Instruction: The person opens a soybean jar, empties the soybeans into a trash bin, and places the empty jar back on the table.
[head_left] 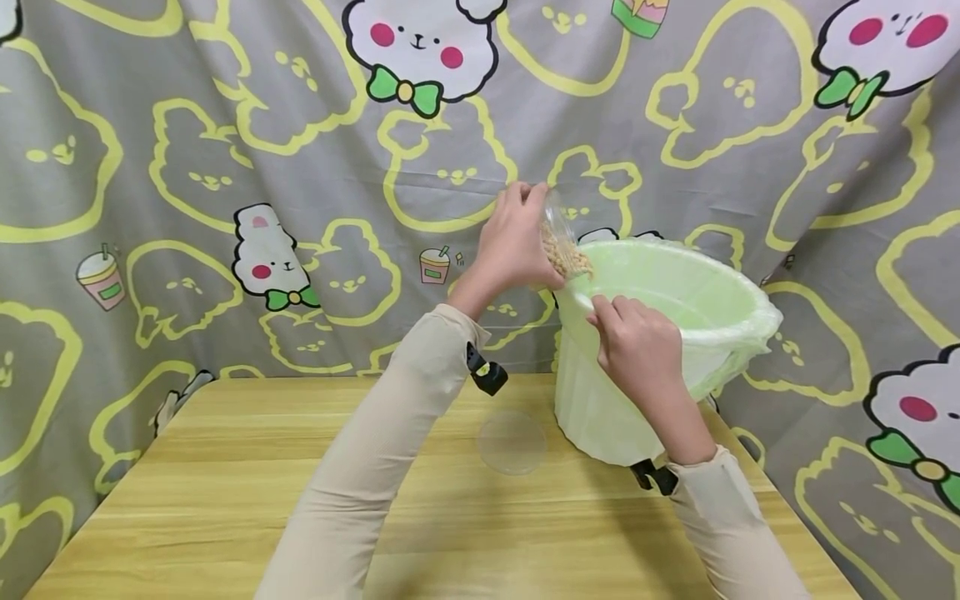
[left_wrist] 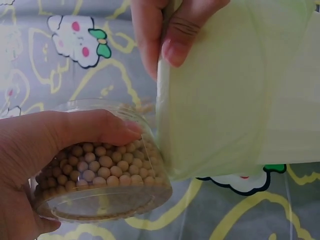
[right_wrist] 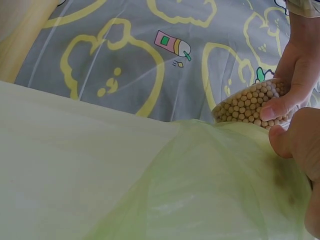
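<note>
Pale-green, plastic-lined bin (head_left: 588,392): we see the right hand (head_left: 641,346) pinching its rim (head_left: 723,335) — just leftward, the left hand (head_left: 515,242) grips a clear, round jar (left_wrist: 105,204) of tan balls (left_wrist: 107,170), tilted rimward.

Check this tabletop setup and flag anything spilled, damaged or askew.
Nothing looks spilled or damaged. The clear jar of beads is tipped toward the bin, but the left hand grips it, so the tilt looks deliberate. A clear disc lies flat on the table.
</note>
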